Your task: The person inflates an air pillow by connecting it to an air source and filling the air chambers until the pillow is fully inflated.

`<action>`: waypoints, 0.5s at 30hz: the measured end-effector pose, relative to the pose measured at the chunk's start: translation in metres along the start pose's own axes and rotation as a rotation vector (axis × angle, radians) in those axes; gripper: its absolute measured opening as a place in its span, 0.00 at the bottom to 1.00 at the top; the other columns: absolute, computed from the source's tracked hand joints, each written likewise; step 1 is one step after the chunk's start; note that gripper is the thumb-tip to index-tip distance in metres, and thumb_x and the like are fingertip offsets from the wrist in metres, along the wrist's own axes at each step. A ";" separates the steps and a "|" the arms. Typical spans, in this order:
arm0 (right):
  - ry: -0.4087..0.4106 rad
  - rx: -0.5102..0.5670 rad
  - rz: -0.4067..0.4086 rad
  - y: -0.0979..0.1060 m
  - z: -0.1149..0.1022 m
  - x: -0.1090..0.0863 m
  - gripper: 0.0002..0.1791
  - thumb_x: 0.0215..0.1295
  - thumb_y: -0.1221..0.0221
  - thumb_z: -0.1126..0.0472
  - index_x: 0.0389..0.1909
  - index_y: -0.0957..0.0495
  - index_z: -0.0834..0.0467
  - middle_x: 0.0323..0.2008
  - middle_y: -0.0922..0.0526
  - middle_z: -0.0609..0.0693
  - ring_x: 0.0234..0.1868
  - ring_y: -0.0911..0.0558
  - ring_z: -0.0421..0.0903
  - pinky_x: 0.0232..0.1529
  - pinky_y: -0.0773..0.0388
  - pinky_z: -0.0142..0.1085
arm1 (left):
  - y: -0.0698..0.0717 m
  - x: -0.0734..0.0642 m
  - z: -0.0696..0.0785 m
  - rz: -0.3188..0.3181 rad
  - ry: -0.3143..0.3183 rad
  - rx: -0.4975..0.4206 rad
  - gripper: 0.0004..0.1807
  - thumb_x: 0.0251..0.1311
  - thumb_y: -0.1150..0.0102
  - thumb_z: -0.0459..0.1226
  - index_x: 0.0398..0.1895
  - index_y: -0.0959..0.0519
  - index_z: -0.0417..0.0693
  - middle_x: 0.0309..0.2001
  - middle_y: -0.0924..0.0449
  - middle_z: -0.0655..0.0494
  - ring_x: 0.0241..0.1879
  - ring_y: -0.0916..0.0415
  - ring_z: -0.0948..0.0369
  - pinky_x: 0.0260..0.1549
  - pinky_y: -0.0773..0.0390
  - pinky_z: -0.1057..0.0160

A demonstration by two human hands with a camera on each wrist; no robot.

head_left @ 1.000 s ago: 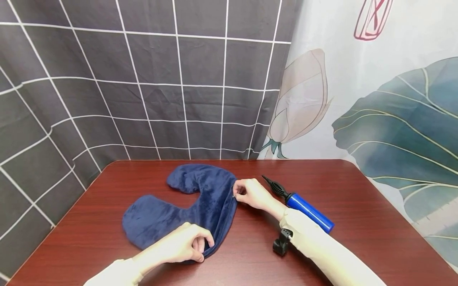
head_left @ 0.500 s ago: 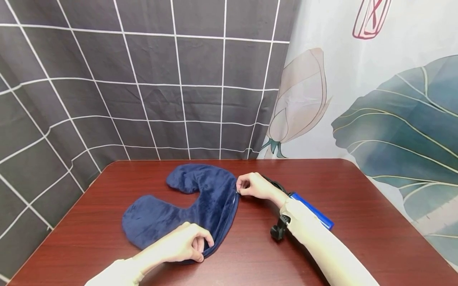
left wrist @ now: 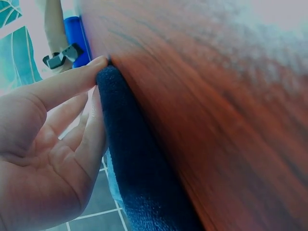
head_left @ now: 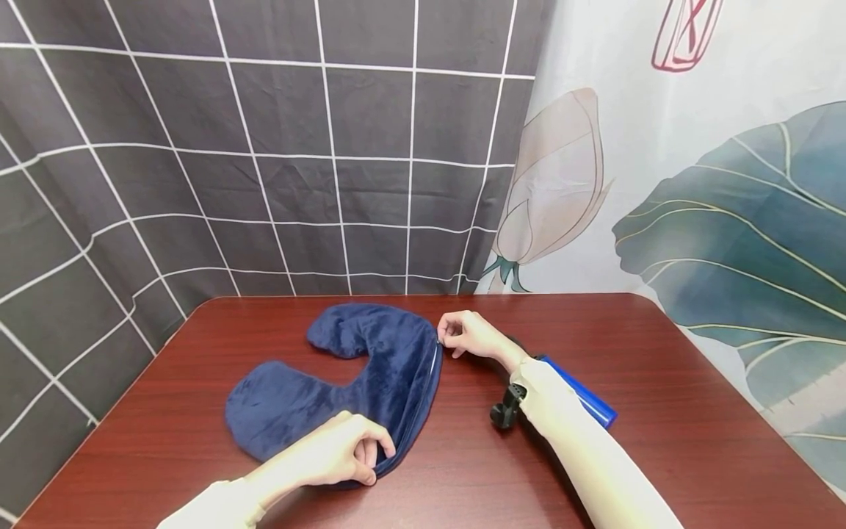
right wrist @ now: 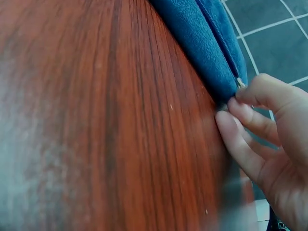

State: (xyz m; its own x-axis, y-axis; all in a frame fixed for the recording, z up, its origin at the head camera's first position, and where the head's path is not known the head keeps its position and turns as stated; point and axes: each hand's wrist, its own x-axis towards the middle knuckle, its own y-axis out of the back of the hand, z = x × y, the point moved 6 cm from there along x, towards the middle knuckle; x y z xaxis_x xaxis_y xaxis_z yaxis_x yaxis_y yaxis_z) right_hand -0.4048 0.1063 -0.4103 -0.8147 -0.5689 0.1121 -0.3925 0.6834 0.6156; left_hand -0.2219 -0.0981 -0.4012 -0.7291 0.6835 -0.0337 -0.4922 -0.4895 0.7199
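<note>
A navy plush U-shaped neck pillow (head_left: 390,353) lies flat, its open side facing left. Along its curved outer edge runs a zipper (right wrist: 217,32). At the far right of that edge my right hand (head_left: 472,334) pinches the small metal zipper pull (right wrist: 240,83) between thumb and fingers. My left hand (head_left: 340,450) grips the near end of the same edge, thumb below and fingers curled over the fabric. In the left wrist view, the thumb and fingertips (left wrist: 98,62) hold the corner of the pillow's edge (left wrist: 130,139).
A hand pump with a blue barrel (head_left: 591,397) lies right of the pillow, partly hidden behind the right forearm. Everything rests on a reddish-brown wooden table (head_left: 456,470). A dark grid-patterned curtain (head_left: 277,184) and a floral one (head_left: 727,206) hang behind.
My right hand has slid away from me along the pillow's edge with the zipper pull, covering more of the pump's nozzle. My left hand has stayed in place.
</note>
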 end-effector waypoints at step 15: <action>-0.120 -0.077 0.083 -0.001 0.001 0.009 0.02 0.62 0.44 0.69 0.31 0.24 0.60 0.21 0.27 0.47 0.21 0.25 0.40 0.20 0.19 0.35 | 0.002 -0.001 0.004 -0.004 -0.012 0.018 0.17 0.41 0.26 0.30 0.37 0.17 0.54 0.19 0.20 0.68 0.19 0.28 0.79 0.25 0.25 0.75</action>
State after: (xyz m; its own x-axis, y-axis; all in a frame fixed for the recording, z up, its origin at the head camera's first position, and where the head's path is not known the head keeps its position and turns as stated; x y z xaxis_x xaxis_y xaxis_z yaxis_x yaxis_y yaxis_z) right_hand -0.4125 0.1010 -0.4107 -0.8902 -0.4496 0.0740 -0.2914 0.6865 0.6662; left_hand -0.2201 -0.0974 -0.3971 -0.7213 0.6921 -0.0289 -0.4867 -0.4766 0.7321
